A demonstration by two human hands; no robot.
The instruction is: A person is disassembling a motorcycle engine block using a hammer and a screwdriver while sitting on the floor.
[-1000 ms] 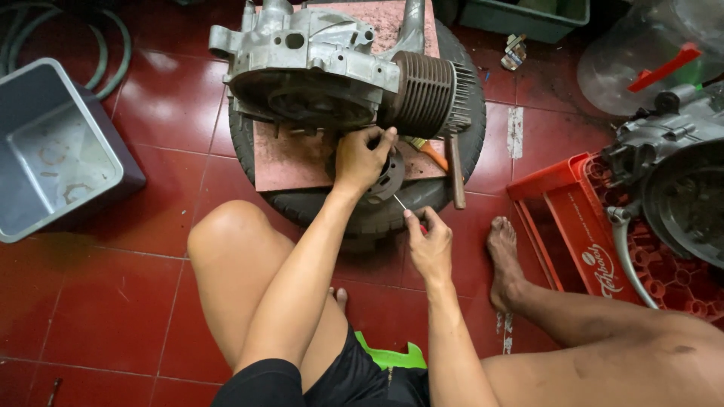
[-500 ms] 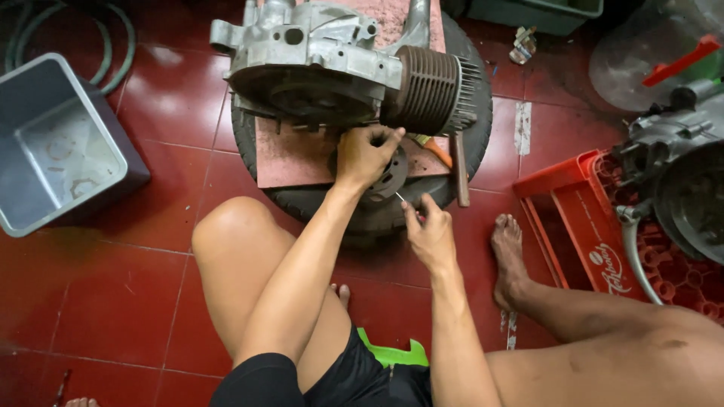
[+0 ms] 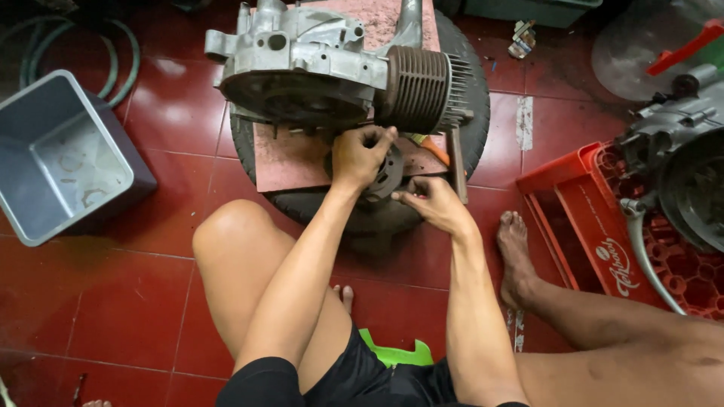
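Head view: a dark round part [image 3: 388,172] lies on the tyre [image 3: 471,120], just below the grey finned engine [image 3: 339,71]. The left hand [image 3: 360,154] is curled over it, gripping. The right hand [image 3: 431,202], just beside, pinches something too small to tell.

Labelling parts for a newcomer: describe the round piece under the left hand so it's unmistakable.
Start at the tyre lying flat on the red floor, with the grey engine on its pink board. Below the finned cylinder, the left hand grips a dark round part, the only black disc there.
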